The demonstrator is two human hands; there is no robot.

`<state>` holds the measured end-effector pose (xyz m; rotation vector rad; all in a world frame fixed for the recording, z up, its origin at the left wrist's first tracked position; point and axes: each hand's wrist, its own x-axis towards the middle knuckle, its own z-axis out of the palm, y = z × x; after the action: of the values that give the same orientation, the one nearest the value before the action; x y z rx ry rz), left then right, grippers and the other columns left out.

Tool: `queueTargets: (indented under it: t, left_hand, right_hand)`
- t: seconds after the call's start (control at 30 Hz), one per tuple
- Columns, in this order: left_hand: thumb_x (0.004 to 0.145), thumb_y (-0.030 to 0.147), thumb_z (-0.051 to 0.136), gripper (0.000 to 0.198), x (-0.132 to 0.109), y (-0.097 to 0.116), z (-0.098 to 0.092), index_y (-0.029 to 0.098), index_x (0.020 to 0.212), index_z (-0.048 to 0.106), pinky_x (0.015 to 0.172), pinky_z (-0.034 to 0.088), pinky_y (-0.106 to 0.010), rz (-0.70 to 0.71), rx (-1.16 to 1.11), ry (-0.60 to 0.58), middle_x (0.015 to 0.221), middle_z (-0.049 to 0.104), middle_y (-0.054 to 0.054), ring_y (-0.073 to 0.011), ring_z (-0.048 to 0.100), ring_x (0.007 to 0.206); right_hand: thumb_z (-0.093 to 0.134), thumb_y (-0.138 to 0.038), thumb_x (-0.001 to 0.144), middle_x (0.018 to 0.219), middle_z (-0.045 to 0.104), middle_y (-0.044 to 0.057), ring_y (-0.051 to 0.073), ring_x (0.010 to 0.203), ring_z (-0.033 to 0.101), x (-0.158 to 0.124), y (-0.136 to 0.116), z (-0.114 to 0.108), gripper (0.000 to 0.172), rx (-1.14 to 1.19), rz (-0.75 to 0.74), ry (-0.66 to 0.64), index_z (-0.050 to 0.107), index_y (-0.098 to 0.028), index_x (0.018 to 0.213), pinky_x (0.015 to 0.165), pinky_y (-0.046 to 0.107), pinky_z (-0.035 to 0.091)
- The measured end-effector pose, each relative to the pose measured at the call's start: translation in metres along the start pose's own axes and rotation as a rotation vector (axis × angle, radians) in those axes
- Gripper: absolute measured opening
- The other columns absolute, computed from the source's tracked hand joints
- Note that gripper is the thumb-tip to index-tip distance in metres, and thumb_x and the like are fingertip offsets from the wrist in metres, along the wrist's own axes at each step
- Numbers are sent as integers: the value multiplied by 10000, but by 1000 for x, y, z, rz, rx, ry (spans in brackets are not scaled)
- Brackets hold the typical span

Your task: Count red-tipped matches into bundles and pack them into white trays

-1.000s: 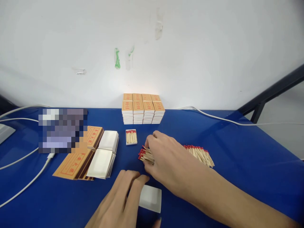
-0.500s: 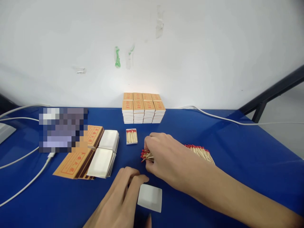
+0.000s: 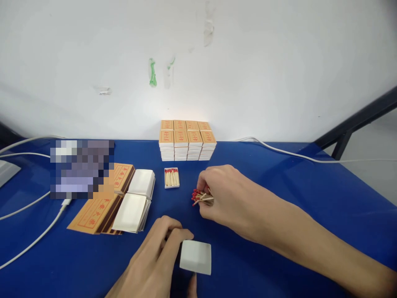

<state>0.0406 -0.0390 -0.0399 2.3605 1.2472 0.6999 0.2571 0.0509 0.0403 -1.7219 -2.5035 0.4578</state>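
My right hand is closed on a bunch of matches, whose red heads stick out to the left between thumb and fingers. My left hand lies low on the table, with its index finger and thumb on either side of an empty white tray, touching its left and lower edges. A small tray filled with matches lies beyond both hands. The pile of loose matches seen before is hidden behind my right hand and forearm.
Stacked matchboxes stand by the wall. On the left are folded orange sleeves, white tray stacks, a blurred phone-like device and white cables. Another cable runs along the back right.
My right hand has moved slightly right and away from me with the bunch of matches, and now covers the loose pile. My left hand and the empty tray have hardly moved.
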Motion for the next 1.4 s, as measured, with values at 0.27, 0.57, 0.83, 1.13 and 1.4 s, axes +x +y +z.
queueTargets:
  t: [0.27,0.57,0.83,1.13,1.4]
  left_hand:
    - [943,181,672,395,7,2,-3,309,1307,590,678,671,-229,-27,-44,64,1160,706,-22,-173,805,896]
    - [947,421,766,300,28,16,-2,308,1208,671,710,683,-317,-98,-15,266,1013,754,-21,-244,803,912]
    - [933,239,710,379,8,-1,-3,340,1267,562,615,648,-235,-122,-123,150,977,763,39,-169,778,753]
    - [961,238,762,662,1,-7,3,387,1496,401,800,688,-210,-155,-169,72,1142,792,48,-118,794,836]
    - [1006,266,780,424,7,-4,-3,356,1343,538,779,651,-146,-67,-156,40,1038,748,79,-98,778,845]
  right_hand:
    - [660,-151,791,846,716,11,193,758,631,-29,-8,-1,96,2,32,76,650,-246,803,612,306,362]
    - [693,-66,719,754,676,8,196,679,613,-39,-32,23,187,-148,-277,56,625,-239,739,628,349,365]
    - [701,-44,682,807,693,35,215,722,633,-34,-36,20,204,-234,-421,-59,693,-211,799,613,362,378]
    - [717,27,869,1143,733,-29,153,978,703,-48,-5,21,372,287,-193,-155,681,-266,1096,822,289,516]
    - [844,-250,978,1116,776,-86,120,1021,719,-46,30,17,205,673,-194,-174,745,-345,1131,898,237,559]
